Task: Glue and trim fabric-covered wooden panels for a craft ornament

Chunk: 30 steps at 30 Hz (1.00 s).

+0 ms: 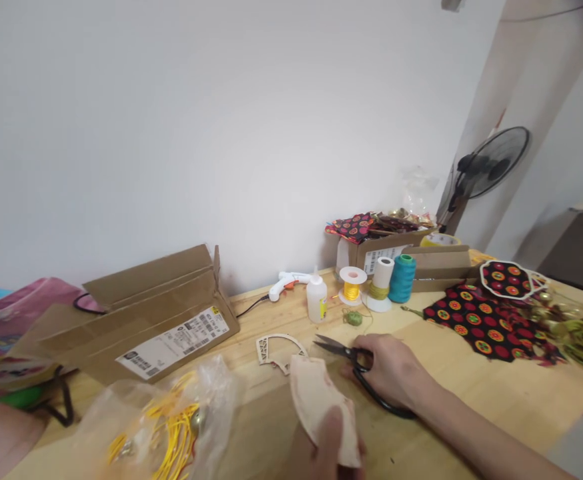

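Near the bottom edge, my left hand [332, 437] pinches a cream-coloured curved piece [316, 383], perhaps stiff paper or fabric, with the thumb on top. My right hand [391, 370] is closed around a handle of the black scissors [336, 346], low over the table. Their blades point left, just beyond the curved piece. A thin cut-out frame [281, 341] with a lattice pattern lies past the piece, which overlaps its near end from this angle. The fingers of the left hand under the piece are mostly hidden.
A glue bottle [316, 300], a white glue gun [289, 283], a yellow thread spool [351, 287] and a teal thread cone [401, 279] stand behind. Patterned dark fabric [486, 323] lies right. An open cardboard box [171, 313] and a plastic bag of yellow cords [171, 433] are left.
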Available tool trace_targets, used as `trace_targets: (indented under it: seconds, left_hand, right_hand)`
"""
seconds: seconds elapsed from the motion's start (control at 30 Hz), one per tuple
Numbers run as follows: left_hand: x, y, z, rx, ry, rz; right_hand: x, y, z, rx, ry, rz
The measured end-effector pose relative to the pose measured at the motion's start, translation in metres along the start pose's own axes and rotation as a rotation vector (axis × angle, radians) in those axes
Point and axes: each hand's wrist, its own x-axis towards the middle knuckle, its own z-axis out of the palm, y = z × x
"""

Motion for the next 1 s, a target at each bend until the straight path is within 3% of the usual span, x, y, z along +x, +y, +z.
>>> trace_targets:
  seconds: [0.27, 0.73, 0.9, 1.0]
  left_hand:
    - [0.007, 0.014, -0.007, -0.135, -0.080, 0.154]
    - [0.007, 0.011, -0.009, -0.037, -0.069, 0.146]
    - [-0.001, 0.003, -0.001, 0.017, -0.032, -0.012]
    - [0.003, 0.004, -0.001, -0.077, -0.054, 0.089]
  right_hand:
    - [-0.013, 0.006, -0.003, 0.131, -0.012, -0.110]
    - [-0.009, 0.000, -0.002, 0.082, -0.054, -0.056]
    - [-0.004, 0.001, -0.001, 0.081, 0.017, 0.072]
    - [-0.010, 0.004, -0.002, 0.163, 0.011, -0.025]
